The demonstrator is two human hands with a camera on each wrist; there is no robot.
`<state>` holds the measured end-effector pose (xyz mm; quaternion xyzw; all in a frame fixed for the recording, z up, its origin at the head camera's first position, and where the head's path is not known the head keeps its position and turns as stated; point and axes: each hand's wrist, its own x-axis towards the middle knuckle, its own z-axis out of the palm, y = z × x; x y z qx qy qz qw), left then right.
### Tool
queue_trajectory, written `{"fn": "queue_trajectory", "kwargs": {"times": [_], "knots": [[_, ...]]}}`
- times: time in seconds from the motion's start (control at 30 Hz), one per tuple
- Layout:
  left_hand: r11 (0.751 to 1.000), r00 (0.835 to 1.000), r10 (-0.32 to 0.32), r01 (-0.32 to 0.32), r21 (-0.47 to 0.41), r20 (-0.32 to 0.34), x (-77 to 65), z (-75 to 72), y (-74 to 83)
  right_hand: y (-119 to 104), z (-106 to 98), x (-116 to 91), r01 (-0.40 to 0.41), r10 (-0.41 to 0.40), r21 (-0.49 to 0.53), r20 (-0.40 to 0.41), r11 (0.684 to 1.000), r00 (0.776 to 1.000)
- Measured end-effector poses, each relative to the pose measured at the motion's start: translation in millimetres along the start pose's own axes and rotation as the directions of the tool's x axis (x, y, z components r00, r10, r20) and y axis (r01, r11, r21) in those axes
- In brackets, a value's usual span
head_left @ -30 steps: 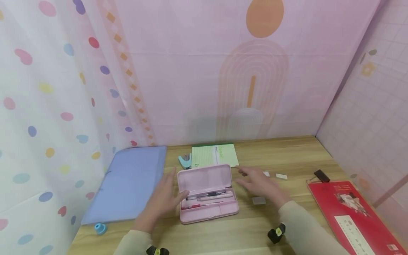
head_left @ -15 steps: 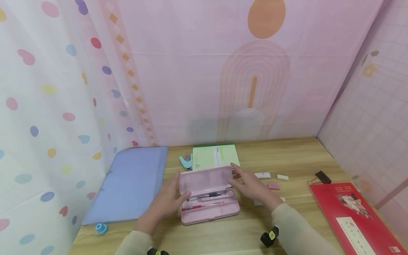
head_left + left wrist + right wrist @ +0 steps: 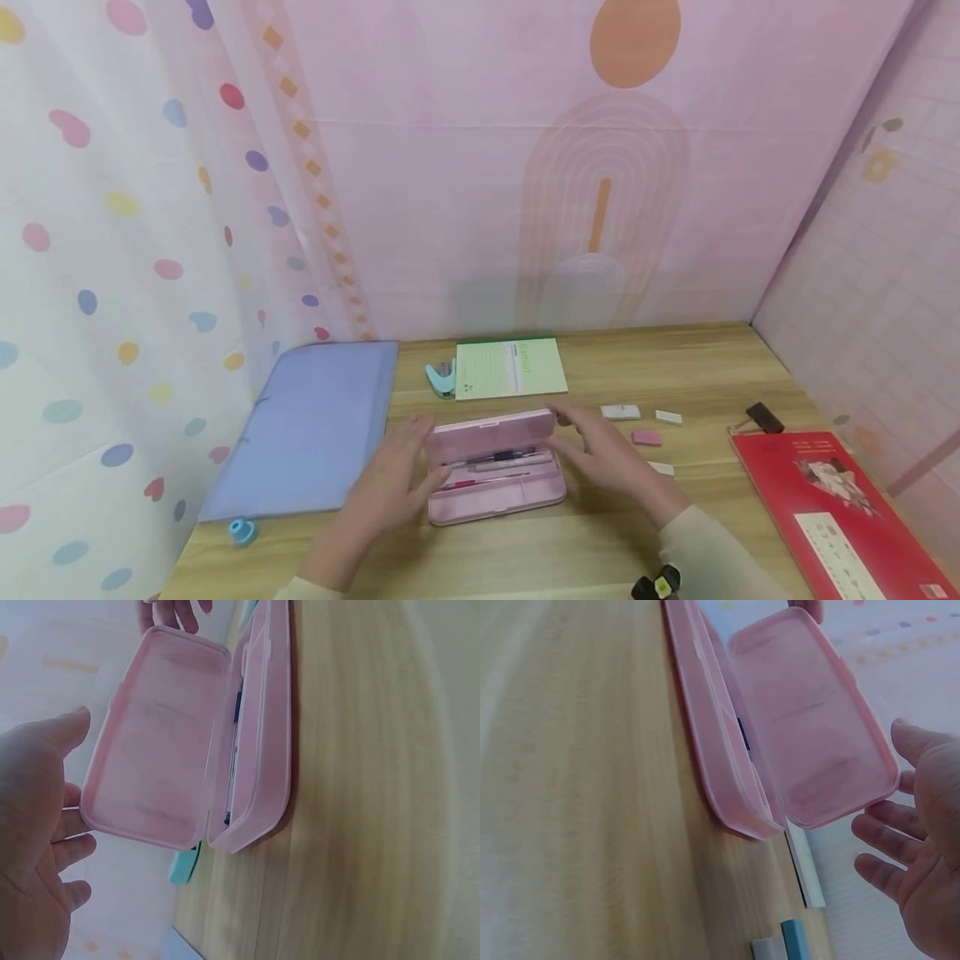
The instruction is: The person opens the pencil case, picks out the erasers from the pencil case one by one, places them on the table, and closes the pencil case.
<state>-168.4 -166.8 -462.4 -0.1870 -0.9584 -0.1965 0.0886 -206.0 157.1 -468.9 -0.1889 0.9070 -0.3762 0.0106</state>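
Note:
A pink pencil case (image 3: 487,502) stands on the table with its lid (image 3: 491,433) partly raised and leaning forward. Inside lie several pens, among them a red pen (image 3: 468,483) and one with a black grip (image 3: 510,455). My left hand (image 3: 393,479) is at the lid's left end; in the left wrist view its fingers reach behind the lid's edge, the thumb apart in front. At the opposite end is my right hand (image 3: 600,454), its fingers at the back of the lid's corner in the right wrist view and its thumb away from it. Both hands have relaxed, loosely spread fingers.
Behind the case are a light-blue stapler (image 3: 441,381) and a notepad (image 3: 498,371). Left lies a blue folder (image 3: 300,433), with a small blue object (image 3: 242,531) near it. Several small blocks, one pink (image 3: 647,438), and a red book (image 3: 832,492) lie right.
My right hand has moved in to the lid's right end. The lid has tilted forward and down over the case, both hands moving along with it.

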Motion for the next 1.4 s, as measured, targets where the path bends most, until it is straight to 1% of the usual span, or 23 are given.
{"fn": "queue_trajectory", "kwargs": {"times": [0.07,0.2,0.3,0.37,0.47,0.57,0.63,0.7,0.77,0.83,0.9,0.97,1.07,1.23,1.33,1.4], "knots": [[1.0,1.0,0.013,-0.013,0.018,-0.001,-4.1,-0.4,4.9,-0.1,0.3,-5.6,0.01,-0.01,-0.012,-0.015,1.0,1.0],[0.998,0.999,0.048,-0.049,0.035,0.022,-11.4,2.1,15.3,-1.0,1.4,-18.0,0.044,-0.046,-0.037,-0.05,0.998,0.998],[0.995,0.996,0.079,-0.081,0.057,0.046,-16.7,6.8,21.9,-2.4,3.0,-24.6,0.066,-0.069,-0.059,-0.063,0.996,0.996],[0.992,0.993,0.095,-0.101,0.078,0.069,-19.6,11.2,25.8,-3.2,5.7,-27.1,0.063,-0.068,-0.07,-0.068,0.996,0.995],[0.986,0.985,0.109,-0.124,0.114,0.136,-22.6,19.8,30.3,-2.5,15.9,-28.0,0.054,-0.06,-0.1,-0.062,0.993,0.996],[0.983,0.971,0.103,-0.132,0.126,0.216,-26.3,31.1,33.4,-1.1,30.6,-27.8,0.058,-0.065,-0.125,-0.048,0.99,0.997],[0.983,0.964,0.102,-0.135,0.123,0.245,-29.2,38.2,34.9,-0.9,40.1,-28.0,0.074,-0.08,-0.143,-0.033,0.987,0.996],[0.983,0.963,0.106,-0.139,0.119,0.248,-32.0,43.9,36.4,-1.2,47.9,-28.7,0.086,-0.088,-0.183,-0.004,0.979,0.996],[0.98,0.964,0.12,-0.153,0.126,0.236,-33.9,47.2,38.2,-1.9,54.1,-29.6,0.098,-0.092,-0.235,0.04,0.967,0.995],[0.977,0.963,0.132,-0.167,0.136,0.234,-35.5,48.9,39.7,-3.0,59.1,-31.3,0.102,-0.079,-0.292,0.091,0.951,0.993],[0.972,0.96,0.139,-0.179,0.152,0.244,-37.1,49.5,40.5,-4.5,63.5,-33.2,0.101,-0.064,-0.333,0.121,0.937,0.991],[0.971,0.957,0.136,-0.181,0.159,0.257,-38.8,50.9,40.6,-6.3,66.5,-34.9,0.1,-0.058,-0.357,0.126,0.929,0.99],[0.973,0.955,0.12,-0.168,0.16,0.272,-41.0,53.1,40.6,-8.8,68.8,-36.6,0.088,-0.045,-0.371,0.123,0.925,0.991],[0.974,0.958,0.121,-0.166,0.156,0.26,-45.7,59.8,40.3,-11.7,70.3,-38.1,0.081,-0.035,-0.394,0.124,0.916,0.992],[0.974,0.963,0.12,-0.161,0.162,0.24,-48.7,63.2,39.8,-13.1,72.1,-38.8,0.088,-0.043,-0.404,0.118,0.911,0.992],[0.974,0.968,0.123,-0.16,0.159,0.219,-49.7,63.8,39.1,-13.7,72.7,-38.3,0.095,-0.054,-0.396,0.114,0.913,0.992]]}}
